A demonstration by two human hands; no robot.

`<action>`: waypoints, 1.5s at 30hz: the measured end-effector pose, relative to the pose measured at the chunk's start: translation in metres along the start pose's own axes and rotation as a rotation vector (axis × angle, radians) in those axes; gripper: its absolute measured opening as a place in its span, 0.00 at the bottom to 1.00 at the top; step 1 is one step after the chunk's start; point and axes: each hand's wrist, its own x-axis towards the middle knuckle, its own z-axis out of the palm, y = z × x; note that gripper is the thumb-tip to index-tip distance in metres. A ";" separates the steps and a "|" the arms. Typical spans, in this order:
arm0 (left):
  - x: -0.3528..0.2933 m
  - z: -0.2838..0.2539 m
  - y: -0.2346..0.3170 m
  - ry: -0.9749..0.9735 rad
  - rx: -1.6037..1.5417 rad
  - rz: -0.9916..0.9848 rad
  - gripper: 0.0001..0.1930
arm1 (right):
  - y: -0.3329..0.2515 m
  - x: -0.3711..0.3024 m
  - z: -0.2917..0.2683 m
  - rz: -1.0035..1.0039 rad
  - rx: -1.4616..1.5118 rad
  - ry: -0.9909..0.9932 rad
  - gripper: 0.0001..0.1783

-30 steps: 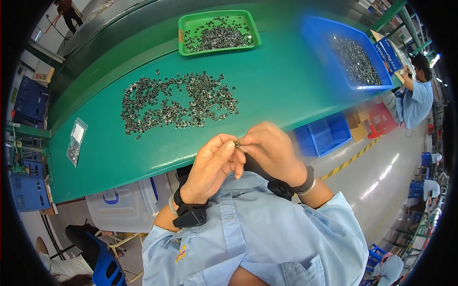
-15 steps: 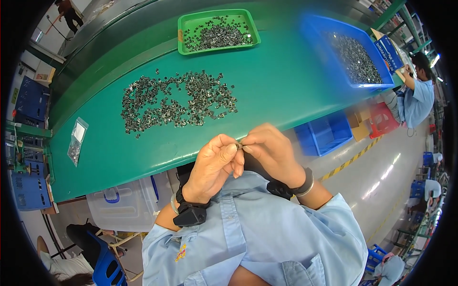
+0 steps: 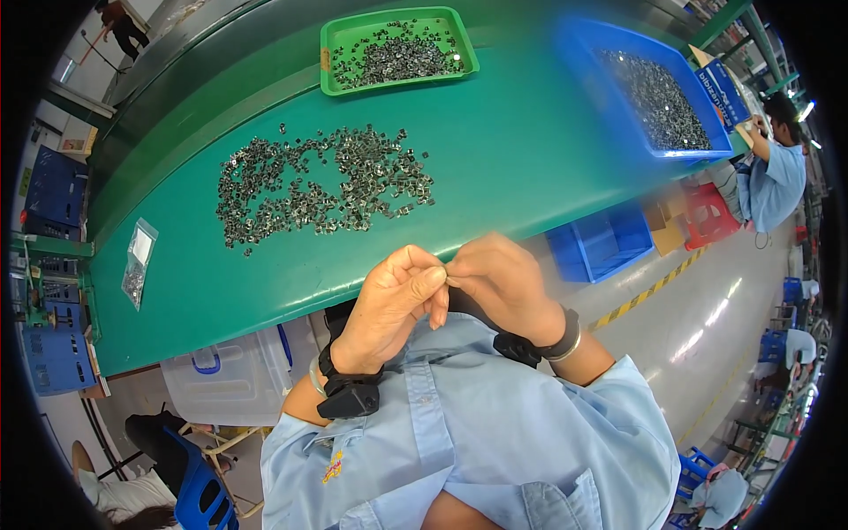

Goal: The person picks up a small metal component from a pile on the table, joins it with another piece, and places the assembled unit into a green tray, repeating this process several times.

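My left hand [image 3: 399, 296] is closed in a pinch, thumb against forefinger, just in front of the table's near edge. The fingertips of my right hand [image 3: 506, 281] meet it there, also pinched. A tiny dark piece sits between the two sets of fingertips, almost wholly covered by them, so its kind cannot be made out. Beyond my hands, a spread of small shiny metal parts [image 3: 371, 190] lies loose on the green table [image 3: 495, 150]. A green tray [image 3: 329, 78] with more such parts stands behind it.
At the far right is a blue bin [image 3: 583, 66] of small metal parts. A clear bag [image 3: 140, 252] lies on the table's left. Below the table are an empty-looking blue crate [image 3: 574, 256] and a lidded clear box [image 3: 221, 380]. A person [image 3: 777, 177] works at the right.
Both hands stay together at nearly the same place. The fingertips have closed further over the tiny piece, which showed more before. The view has shifted slightly.
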 end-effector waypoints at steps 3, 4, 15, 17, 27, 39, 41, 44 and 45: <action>0.000 0.004 0.001 0.009 -0.092 -0.003 0.08 | 0.000 0.001 0.002 0.062 0.109 0.032 0.13; 0.000 0.005 0.001 0.012 -0.138 -0.004 0.09 | 0.000 0.001 0.003 0.063 0.111 0.029 0.13; 0.004 -0.004 -0.007 -0.133 -0.326 -0.012 0.07 | -0.003 0.007 0.005 0.033 0.189 0.011 0.10; 0.004 -0.006 -0.005 -0.135 -0.298 -0.007 0.07 | -0.001 0.007 0.006 0.040 0.183 0.003 0.10; 0.004 -0.009 0.014 0.124 -0.027 0.125 0.08 | 0.020 0.060 -0.018 0.116 -0.006 -0.138 0.04; 0.005 -0.032 0.021 0.024 -0.194 0.136 0.09 | 0.082 0.150 -0.030 0.127 -0.388 -0.221 0.11; 0.006 -0.035 0.022 0.009 -0.203 0.114 0.09 | 0.073 0.136 -0.022 0.143 -0.414 -0.295 0.11; 0.009 -0.038 0.022 -0.080 -0.232 0.104 0.09 | 0.068 0.123 -0.018 0.183 -0.471 -0.428 0.10; 0.009 -0.038 0.021 -0.081 -0.234 0.099 0.09 | 0.069 0.122 -0.015 0.175 -0.480 -0.427 0.10</action>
